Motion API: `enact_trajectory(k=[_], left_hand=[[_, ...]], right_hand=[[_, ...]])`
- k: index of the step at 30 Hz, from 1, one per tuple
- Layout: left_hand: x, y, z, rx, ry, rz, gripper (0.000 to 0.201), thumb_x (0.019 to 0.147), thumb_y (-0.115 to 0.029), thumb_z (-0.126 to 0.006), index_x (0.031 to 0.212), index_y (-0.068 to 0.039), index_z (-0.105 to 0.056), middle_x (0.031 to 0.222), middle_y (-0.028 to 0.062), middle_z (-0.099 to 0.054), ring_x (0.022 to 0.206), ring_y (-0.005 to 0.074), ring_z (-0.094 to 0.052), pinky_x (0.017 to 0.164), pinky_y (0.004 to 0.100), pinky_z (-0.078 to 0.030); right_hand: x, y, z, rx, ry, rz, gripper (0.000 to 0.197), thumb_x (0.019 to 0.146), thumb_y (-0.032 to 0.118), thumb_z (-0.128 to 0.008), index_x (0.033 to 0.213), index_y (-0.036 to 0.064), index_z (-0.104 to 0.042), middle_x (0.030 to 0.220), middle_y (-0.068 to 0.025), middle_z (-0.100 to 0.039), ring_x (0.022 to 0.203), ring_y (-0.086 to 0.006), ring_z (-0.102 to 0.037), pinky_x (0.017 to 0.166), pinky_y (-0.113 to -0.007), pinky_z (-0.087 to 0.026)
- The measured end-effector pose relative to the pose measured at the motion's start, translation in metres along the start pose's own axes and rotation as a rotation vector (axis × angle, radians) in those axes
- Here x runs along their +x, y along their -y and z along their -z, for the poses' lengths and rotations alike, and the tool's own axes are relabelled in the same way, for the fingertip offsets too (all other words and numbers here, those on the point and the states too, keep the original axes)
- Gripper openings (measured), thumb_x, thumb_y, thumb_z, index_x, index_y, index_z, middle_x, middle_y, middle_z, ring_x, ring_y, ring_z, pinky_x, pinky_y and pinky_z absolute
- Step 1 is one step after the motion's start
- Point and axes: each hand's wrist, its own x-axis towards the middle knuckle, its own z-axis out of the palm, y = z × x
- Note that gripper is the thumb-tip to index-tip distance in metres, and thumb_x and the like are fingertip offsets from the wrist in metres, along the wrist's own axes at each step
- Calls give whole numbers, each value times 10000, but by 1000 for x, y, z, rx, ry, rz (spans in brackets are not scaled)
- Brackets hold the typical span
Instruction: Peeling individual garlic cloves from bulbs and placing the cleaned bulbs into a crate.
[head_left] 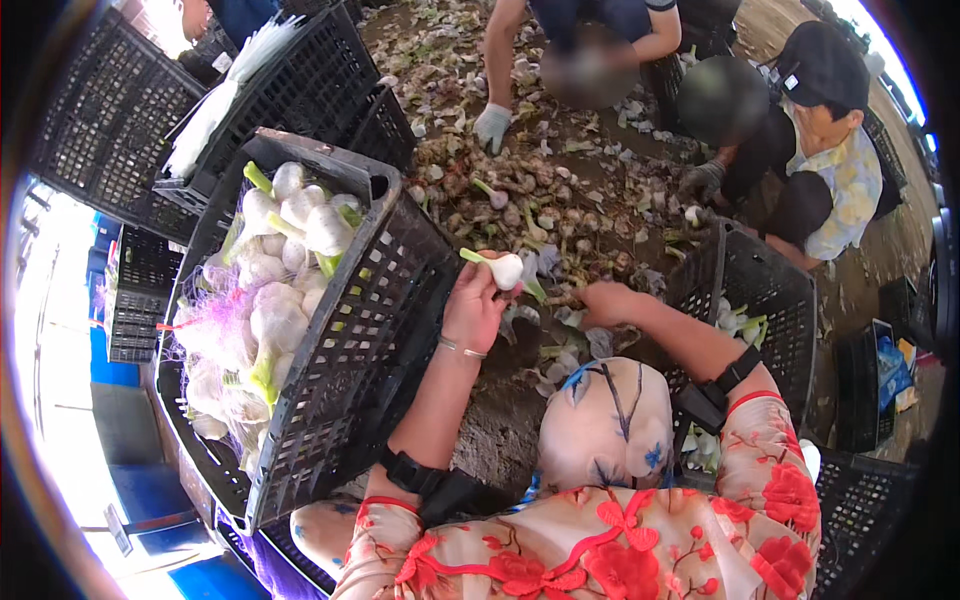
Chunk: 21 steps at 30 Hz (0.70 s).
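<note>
A peeled white garlic bulb point(507, 271) with a short green stem sits in the fingers of my left hand point(478, 306), close to the rim of a tilted black crate. My right hand point(608, 304) reaches down to the garlic skins and bulbs on the ground; its fingertips are hidden, so I cannot make out whether they grip anything. To my left, the black crate point(352, 330) is heaped with cleaned garlic bulbs point(280, 315) and some purple netting point(215, 310). Loose garlic point(497, 197) and papery skins lie in a pile ahead of my hands.
A gloved hand point(492, 127) of a person opposite touches the pile. Another person point(835, 190) in a black cap crouches at the right. A black crate point(770, 275) with some garlic stands beside my right arm. More crates point(285, 95) stand at the far left, one topped by pale strips.
</note>
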Motion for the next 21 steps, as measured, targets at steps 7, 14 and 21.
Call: enact_trajectory(k=[7,14,21], left_hand=[[-2,4,18,227,-127,-83,220,892,-165,-437,1072,-50,-490,1004,80,-560,885,174,-552,667,278,-455],[-7,7,8,503,-165,-213,148,881,-133,-465,955,-37,-550,856,7,-554,738,69,-488,635,205,-379],[-16,18,8,624,-71,-190,146,863,-83,-451,953,-25,-551,873,15,-565,773,83,-499,697,238,-407]], right_hand=[[-1,41,30,153,-129,324,272,700,243,-521,907,92,-613,842,-142,-603,811,-331,-567,680,-410,-457],[1,36,21,670,-284,456,561,713,199,-600,1234,88,-423,910,-96,-610,789,-204,-593,675,-328,-467],[-21,67,29,1385,-87,335,397,817,217,-551,1147,11,-466,770,-66,-599,632,-135,-595,556,-253,-488]])
